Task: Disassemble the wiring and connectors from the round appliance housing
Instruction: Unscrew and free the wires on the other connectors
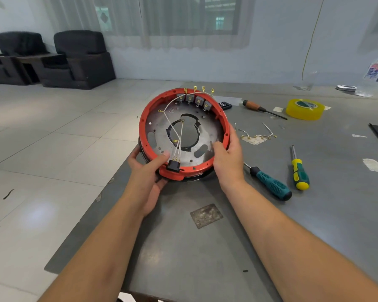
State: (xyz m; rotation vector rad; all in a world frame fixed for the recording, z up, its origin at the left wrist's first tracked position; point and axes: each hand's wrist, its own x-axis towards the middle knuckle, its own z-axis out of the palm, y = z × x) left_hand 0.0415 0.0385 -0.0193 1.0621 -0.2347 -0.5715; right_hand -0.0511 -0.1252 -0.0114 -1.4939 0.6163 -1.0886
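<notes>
The round housing (205, 168) has a red rim and a grey metal plate with a large centre hole; it is tilted up off the grey table (205, 247). My left hand (148, 173) grips its near-left rim, thumb inside next to a black connector (173, 165) with brass pins. My right hand (227, 155) grips the right rim, thumb on the plate. White wires (179, 136) run from the connector across the plate to several grey terminal blocks (196, 100) at the far rim, where brass spade terminals stick up.
Loose wires with brass terminals (256, 136) lie to the right of the housing. Three screwdrivers lie nearby: a teal one (271, 184), a yellow-green one (299, 171), a brown-handled one (262, 109). A yellow tape roll (304, 109) sits at the far right. Table's left edge drops to tiled floor.
</notes>
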